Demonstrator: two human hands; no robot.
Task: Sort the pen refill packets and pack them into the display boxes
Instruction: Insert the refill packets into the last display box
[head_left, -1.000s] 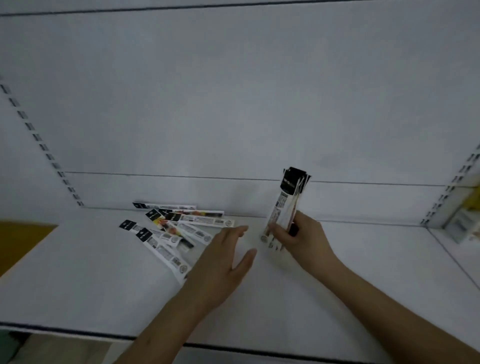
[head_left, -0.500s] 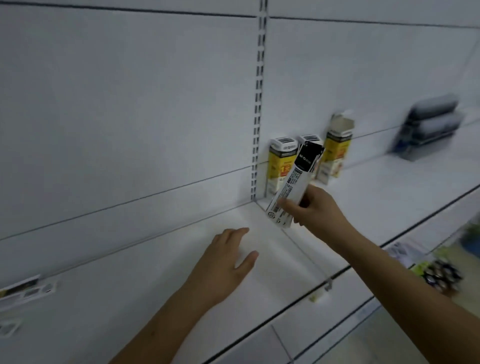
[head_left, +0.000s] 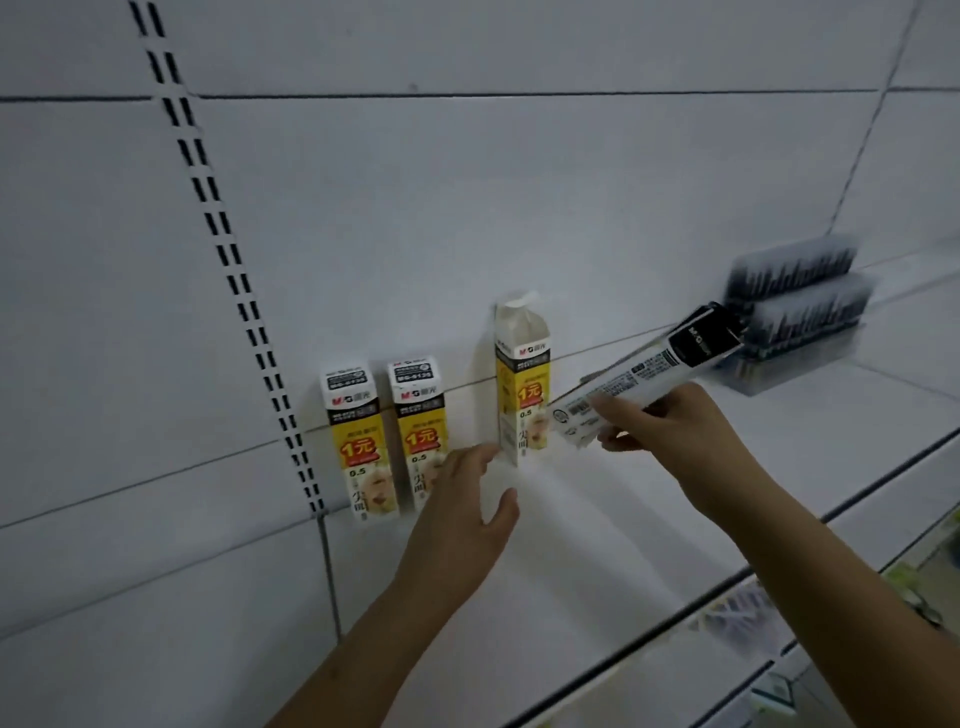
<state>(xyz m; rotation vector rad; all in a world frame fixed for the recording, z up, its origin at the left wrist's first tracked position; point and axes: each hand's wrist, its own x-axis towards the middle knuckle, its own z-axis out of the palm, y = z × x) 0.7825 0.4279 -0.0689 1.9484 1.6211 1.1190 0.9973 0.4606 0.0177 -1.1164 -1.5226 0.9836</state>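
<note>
**Refill packets carried to the display boxes, none yet dropped in**

The right hand (head_left: 675, 441) grips a slim bundle of white-and-black pen refill packets (head_left: 644, 371), fingers (head_left: 621, 410) and thumb curled round its lower, barcode-printed end. The bundle slants from the centre of the frame up toward the right, its black header uppermost, and is held in the air just right of the tall open-topped yellow-and-white cardboard display box (head_left: 521, 384). The left hand (head_left: 467, 499) holds nothing; its fingers are spread and relaxed, reaching toward the foot of that box, though contact cannot be made out.

Judged from this, packing is at an early or middle stage: the bundle is gathered and brought across, but it has not gone into any box. Two shorter yellow-and-white cardboard boxes (head_left: 358, 441) (head_left: 418, 431) stand left of centre with their tops closed, so they look either finished or not yet opened; which one cannot tell. Next would likely come tipping the bundle upright over the open box.

The packets look like thin glossy film, flat and flexible, liable to fan apart. The boxes are light printed card, square in section, standing against the back panel on the smooth white metal shelf (head_left: 649, 519). At right sits a blurred stack of clear plastic trays of dark pens (head_left: 800, 306).
</note>
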